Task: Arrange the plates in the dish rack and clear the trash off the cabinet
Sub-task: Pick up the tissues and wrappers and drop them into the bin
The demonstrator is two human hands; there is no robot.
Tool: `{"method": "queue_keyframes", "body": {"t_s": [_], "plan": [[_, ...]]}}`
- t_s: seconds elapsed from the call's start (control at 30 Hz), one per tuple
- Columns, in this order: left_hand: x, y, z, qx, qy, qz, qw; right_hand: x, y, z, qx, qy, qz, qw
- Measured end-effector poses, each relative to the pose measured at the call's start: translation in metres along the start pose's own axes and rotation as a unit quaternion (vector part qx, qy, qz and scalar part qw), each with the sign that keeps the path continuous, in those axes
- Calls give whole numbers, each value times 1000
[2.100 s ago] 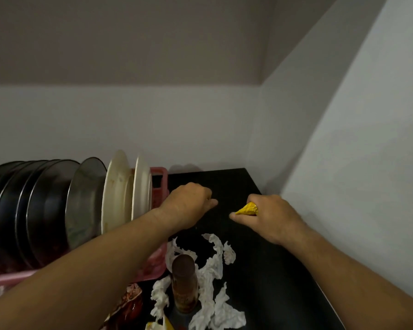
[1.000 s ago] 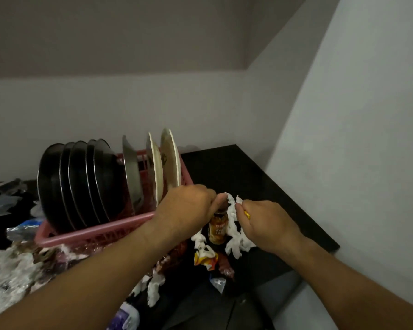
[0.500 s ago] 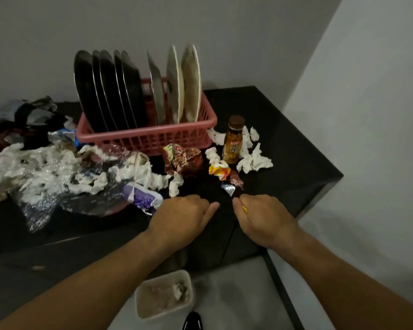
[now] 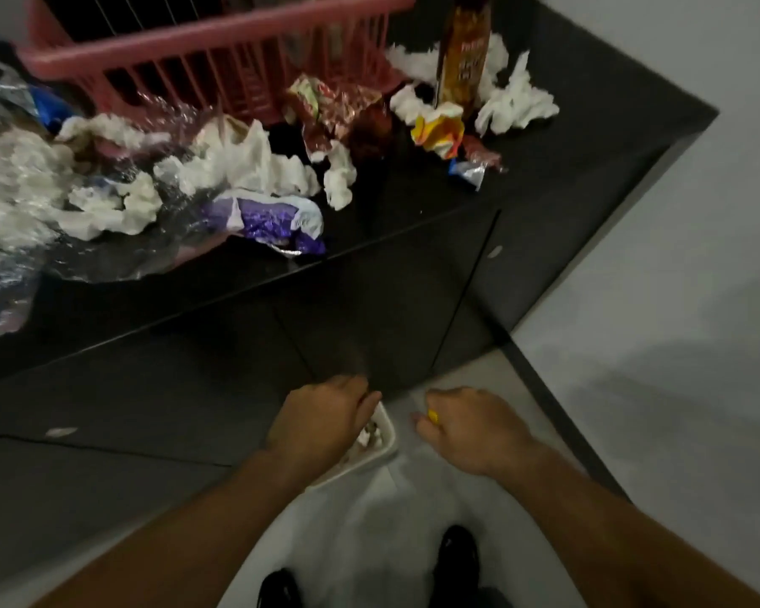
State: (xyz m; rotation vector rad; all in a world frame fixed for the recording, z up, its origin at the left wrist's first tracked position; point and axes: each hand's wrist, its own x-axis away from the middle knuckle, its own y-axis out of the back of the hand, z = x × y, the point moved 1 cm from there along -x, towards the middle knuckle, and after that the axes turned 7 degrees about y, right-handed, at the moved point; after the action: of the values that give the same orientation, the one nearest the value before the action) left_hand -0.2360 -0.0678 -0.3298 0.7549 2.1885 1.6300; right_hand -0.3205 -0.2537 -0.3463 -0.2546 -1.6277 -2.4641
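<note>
My left hand [image 4: 321, 423] hangs low with its fingers curled, right above a small white bin [image 4: 386, 441] on the floor; nothing shows inside the fist. My right hand [image 4: 470, 427], just right of the bin, pinches a small yellow wrapper [image 4: 433, 416]. Up on the black cabinet [image 4: 567, 125] stands the pink dish rack [image 4: 220, 59], its plates cut off by the frame's top edge. Crumpled white tissues [image 4: 246, 164], a purple wrapper [image 4: 268, 219] and a yellow-orange wrapper [image 4: 439, 131] lie in front of the rack.
A brown bottle [image 4: 464, 50] stands among tissues right of the rack. A clear plastic bag [image 4: 18, 212] with white scraps covers the cabinet's left side. The cabinet doors face me; a black shoe [image 4: 457, 559] stands on the pale floor below.
The view dropped from the cabinet top toward the floor. Both hands came down from the cabinet to the white bin, the right still pinching the yellow wrapper.
</note>
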Motion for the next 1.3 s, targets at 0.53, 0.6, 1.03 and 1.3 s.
{"method": "queue_keyframes", "body": {"t_s": [0.53, 0.6, 1.03, 1.3], "plan": [[29, -293, 210, 35, 67, 95, 993, -196, -374, -51, -6, 15, 154, 988], [23, -314, 221, 44, 56, 90, 993, -214, -401, -62, 37, 31, 195, 980], [-70, -453, 195, 17, 13, 235, 972, -168, -328, -115, -56, -12, 104, 993], [-70, -467, 195, -60, 23, 374, 925, -133, -293, -114, -103, -3, 24, 994]]}}
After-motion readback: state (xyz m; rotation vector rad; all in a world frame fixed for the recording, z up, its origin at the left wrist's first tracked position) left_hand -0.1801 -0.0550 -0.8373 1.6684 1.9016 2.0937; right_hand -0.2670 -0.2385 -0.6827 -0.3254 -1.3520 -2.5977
